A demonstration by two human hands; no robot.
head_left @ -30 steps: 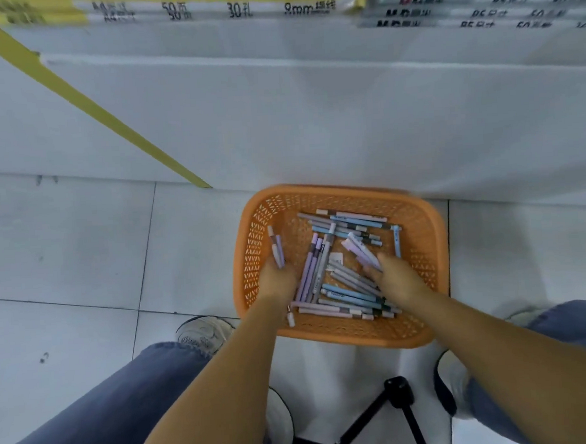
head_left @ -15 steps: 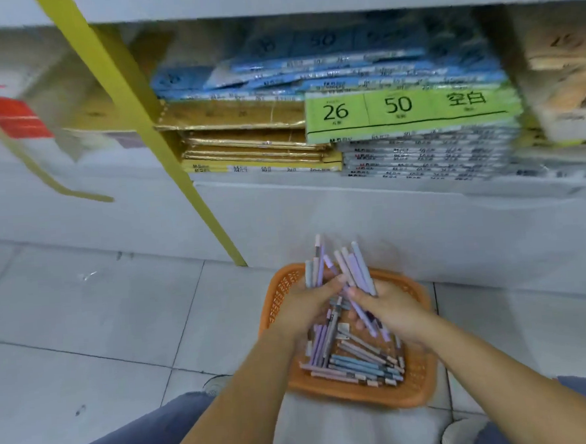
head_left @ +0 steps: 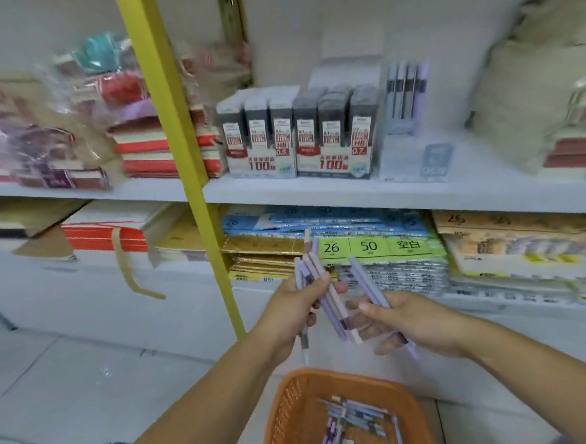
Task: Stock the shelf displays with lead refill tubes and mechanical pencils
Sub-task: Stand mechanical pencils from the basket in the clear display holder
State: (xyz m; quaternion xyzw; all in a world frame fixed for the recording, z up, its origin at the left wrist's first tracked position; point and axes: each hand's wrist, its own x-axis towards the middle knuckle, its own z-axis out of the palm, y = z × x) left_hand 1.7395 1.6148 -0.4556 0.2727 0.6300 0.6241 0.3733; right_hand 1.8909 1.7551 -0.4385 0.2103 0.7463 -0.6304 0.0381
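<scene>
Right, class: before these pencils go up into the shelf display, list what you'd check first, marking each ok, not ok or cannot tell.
1. Left hand has its fingers curled round the pencil bundle: ok.
2. Right hand holds a single pencil: ok.
3. Pencils all point one way: cannot tell, blurred.
4. Pencil display has free room: cannot tell.
5. Way up to the shelf looks unblocked: ok.
6. Basket holds more stock: ok.

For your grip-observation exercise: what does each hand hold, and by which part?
The left hand grips a bundle of purple pencils around their middles; the right hand pinches a single purple pencil near mid-barrel.
</scene>
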